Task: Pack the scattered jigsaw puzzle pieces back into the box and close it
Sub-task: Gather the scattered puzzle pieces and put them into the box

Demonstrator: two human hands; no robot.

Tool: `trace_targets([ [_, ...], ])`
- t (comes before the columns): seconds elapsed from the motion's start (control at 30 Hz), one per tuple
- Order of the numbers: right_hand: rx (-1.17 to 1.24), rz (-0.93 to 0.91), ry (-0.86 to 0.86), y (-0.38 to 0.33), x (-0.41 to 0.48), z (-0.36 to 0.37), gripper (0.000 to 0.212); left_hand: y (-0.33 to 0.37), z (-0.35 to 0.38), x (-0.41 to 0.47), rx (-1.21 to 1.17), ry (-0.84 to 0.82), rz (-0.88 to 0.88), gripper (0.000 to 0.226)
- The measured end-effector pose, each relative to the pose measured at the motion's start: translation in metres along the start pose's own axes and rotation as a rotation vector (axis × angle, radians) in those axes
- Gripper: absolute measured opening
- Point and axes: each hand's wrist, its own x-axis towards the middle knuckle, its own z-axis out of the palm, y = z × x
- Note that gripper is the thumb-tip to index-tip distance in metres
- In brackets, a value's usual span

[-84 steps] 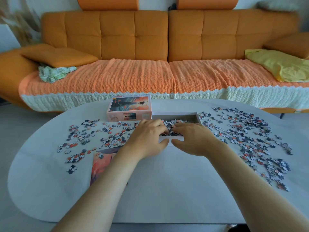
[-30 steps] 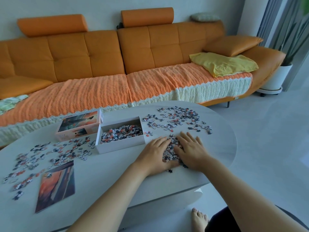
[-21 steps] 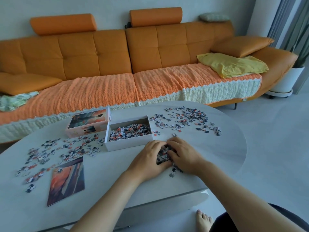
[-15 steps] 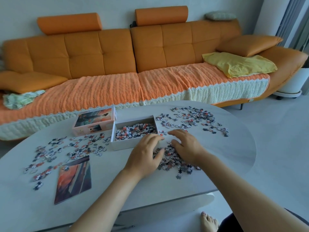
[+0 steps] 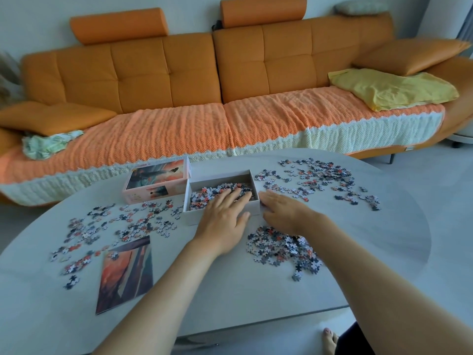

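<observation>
Head view gives us our left hand [image 5: 225, 221] spread loose, its fingers nearly straight, reaching over the near wall of the box [image 5: 195, 218] so that the fingertips lie on the pieces in the box [image 5: 204, 196]; it grips nothing. Our right hand [image 5: 284, 213] is likewise unclenched, fingers stretched flat and low over the desk [image 5: 230, 290] just beside the box's right corner; we cannot tell whether it touches the wall. The box stands open mid-desk, with its lid [image 5: 156, 183] touching its left side. A heap of pieces [image 5: 279, 248] lies near our right wrist, and more loose pieces [image 5: 320, 179] are strewn beyond it and to the left of the box. Half a second ago our left fingers only met the box's near edge and our right hand hovered over the heap; now both have come forward, the left one into the box.
</observation>
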Motion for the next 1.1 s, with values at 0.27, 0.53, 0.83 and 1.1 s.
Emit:
trace_targets([
  [0.27, 0.197, -0.019, 0.088, 0.021, -0.036, -0.01, 0.04, 0.006, -0.003, 0.009, -0.063, 0.013, -0.021, 0.051],
  [0.53, -0.033, -0.032, 0.105, 0.04, -0.062, -0.001, 0.042, 0.05, 0.003, -0.011, -0.28, 0.199, 0.242, 0.051],
  [0.83, 0.007, 0.103, 0.27, 0.025, -0.088, 0.028, 0.05, 0.062, 0.009, -0.028, -0.137, -0.279, 0.224, 0.126],
  [1.1, -0.012, 0.139, 0.204, -0.001, -0.077, 0.043, 0.053, 0.049, 0.006, -0.039, -0.268, -0.229, 0.171, 0.111],
])
